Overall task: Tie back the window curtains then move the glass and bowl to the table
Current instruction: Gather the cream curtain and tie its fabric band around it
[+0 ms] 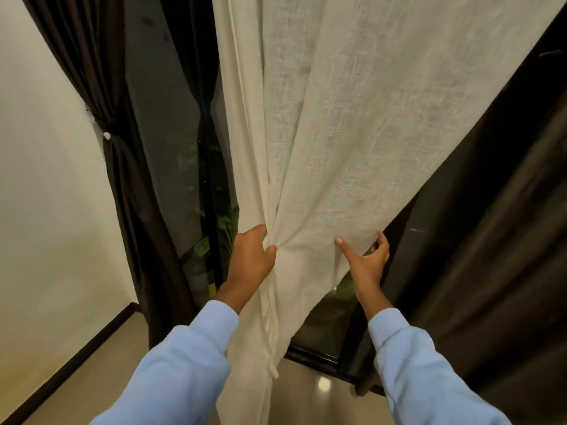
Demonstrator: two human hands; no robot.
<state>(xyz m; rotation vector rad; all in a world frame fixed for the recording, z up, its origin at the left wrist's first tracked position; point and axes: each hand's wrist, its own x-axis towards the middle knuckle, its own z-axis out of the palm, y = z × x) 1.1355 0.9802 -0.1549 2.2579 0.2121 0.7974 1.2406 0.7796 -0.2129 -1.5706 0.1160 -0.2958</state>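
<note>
Blue sleeves (184, 363) at bottom edge. L hand (253, 256) bunches cream curtain (352, 118) at ctr, fingers curled into the gathered folds. R hand (366, 259) holds same curtain's free edge: thumb on front, fingers hooked behind. Cloth is stretched betw. hands and hangs in front of window (171, 118). At L, dark curtain (129, 194) cinched w/ white clip (106, 135), beside wall (46, 179). At R, dark drape (491, 240) hangs loose.

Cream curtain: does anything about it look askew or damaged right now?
No damage shows. The cream curtain hangs askew only because the left hand grips a bunch of it and the right hand holds its right edge, so its lower edge slants upward. A thin cream strip dangles loose below the left hand.
</note>
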